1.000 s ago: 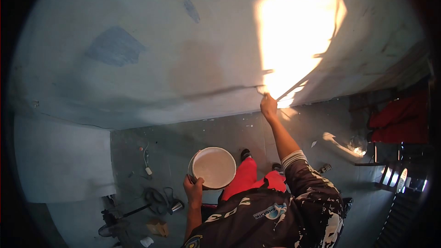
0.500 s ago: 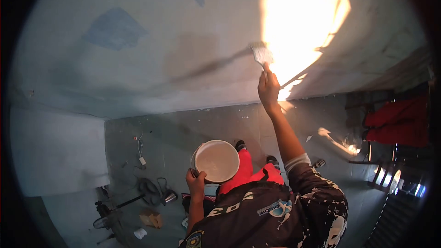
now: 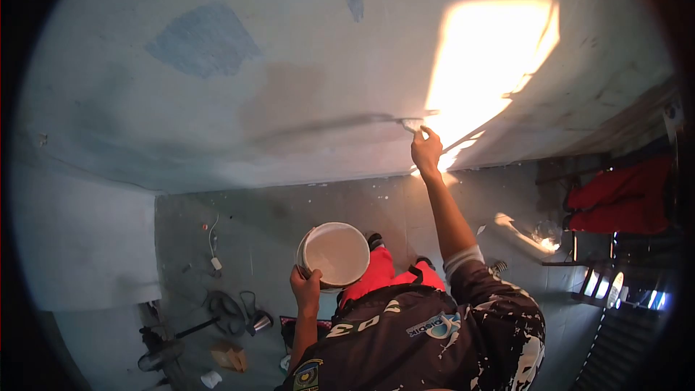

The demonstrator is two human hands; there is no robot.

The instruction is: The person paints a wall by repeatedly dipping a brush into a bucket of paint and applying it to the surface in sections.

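Observation:
Gripped by its rim, a white bucket with pale paint inside hangs in my left hand, in front of my body. My right hand is closed on the handle of a paintbrush, with my arm stretched forward. The bristles are at the pale wall, beside the bright sunlit patch. The brush casts a long shadow to the left. Blue-grey patches mark the wall at the upper left.
On the floor at the lower left are a white power socket with a cord, a metal cup, a fan and a brown paper piece. Red cloth and a chair are at the right.
My right hand and the brush have moved down the wall, and the brush is now tilted more sideways. The view has shifted slightly. My left hand still holds the bucket.

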